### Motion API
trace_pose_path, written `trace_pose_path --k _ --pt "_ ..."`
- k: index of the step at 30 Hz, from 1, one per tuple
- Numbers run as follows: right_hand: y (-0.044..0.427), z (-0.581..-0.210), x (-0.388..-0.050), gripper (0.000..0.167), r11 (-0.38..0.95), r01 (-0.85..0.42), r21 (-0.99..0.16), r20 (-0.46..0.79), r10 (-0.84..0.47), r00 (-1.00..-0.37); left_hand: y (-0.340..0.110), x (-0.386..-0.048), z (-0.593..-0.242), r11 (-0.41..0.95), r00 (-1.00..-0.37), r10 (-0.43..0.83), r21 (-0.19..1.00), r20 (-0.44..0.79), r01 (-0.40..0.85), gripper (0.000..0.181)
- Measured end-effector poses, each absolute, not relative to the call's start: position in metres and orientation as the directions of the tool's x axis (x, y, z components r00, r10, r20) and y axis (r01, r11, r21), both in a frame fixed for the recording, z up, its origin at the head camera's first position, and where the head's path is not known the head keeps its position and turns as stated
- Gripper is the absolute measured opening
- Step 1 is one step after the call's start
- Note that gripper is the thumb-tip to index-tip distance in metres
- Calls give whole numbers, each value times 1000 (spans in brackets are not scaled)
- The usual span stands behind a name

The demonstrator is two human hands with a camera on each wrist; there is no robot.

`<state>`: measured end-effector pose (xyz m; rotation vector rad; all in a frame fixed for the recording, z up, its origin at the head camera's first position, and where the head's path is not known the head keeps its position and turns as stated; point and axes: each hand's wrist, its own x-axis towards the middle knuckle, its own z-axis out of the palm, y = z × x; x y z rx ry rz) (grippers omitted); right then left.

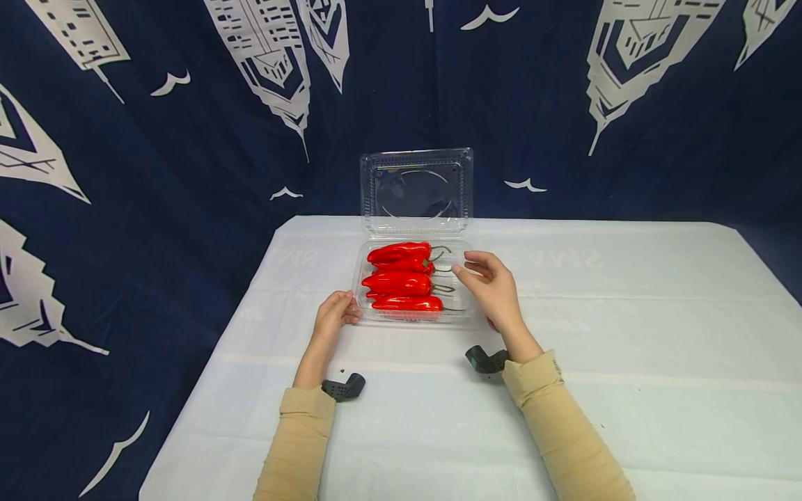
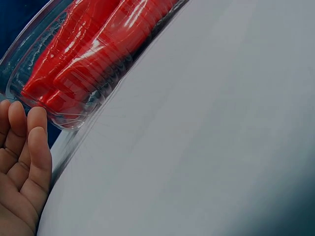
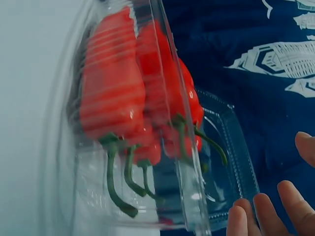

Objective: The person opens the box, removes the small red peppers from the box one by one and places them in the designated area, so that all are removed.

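Several part-hidden peppers (image 1: 401,283) inside a clear box (image 1: 452,316); beside it, your left hand (image 1: 333,315), fingers together, right hand (image 1: 496,289), spread

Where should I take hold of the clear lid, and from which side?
Pinch the lid by the middle of its top edge, probably best from above: it stands raised behind the peppers, with that edge exposed and its bottom edge meeting the box.

Left hand (image 1: 332,317) and right hand (image 1: 496,287) extend forward, fingers (image 2: 40,156) relaxed.
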<state>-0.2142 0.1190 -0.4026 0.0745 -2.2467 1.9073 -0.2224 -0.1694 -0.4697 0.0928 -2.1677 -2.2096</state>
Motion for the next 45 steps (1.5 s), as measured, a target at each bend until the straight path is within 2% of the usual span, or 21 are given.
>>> trace_pose_path --k 10,22,25,27,32,35,45 --pt "100 -373 -193 41 183 -174 -968 181 21 -983 -171 -223 -467 -34 -999 -40 999 -35 -34 20" --pt "93 -413 -212 46 208 -204 -957 200 -43 -979 -169 -222 -470 -23 -998 -66 1000 -6 -5 20" --pt "89 -411 -209 44 206 -215 -955 209 -52 -977 -169 -222 -470 -26 -998 -64 1000 1 2 20" --pt "85 -403 -204 43 204 -221 -954 212 -63 -975 -169 -219 -463 -30 -999 -53 1000 -5 -3 20" --pt "81 -410 -206 42 222 -240 -945 226 -90 -970 -165 -209 -444 -35 -999 -30 999 -25 -24 19" --pt "79 -422 -211 42 242 -248 -938 231 -99 -968 -165 -208 -444 -41 -999 -31 999 -25 -24 18" --pt "72 -426 -214 40 319 -279 -906 251 -127 -960 -165 -209 -443 -41 -999 -34 999 -18 -17 19"
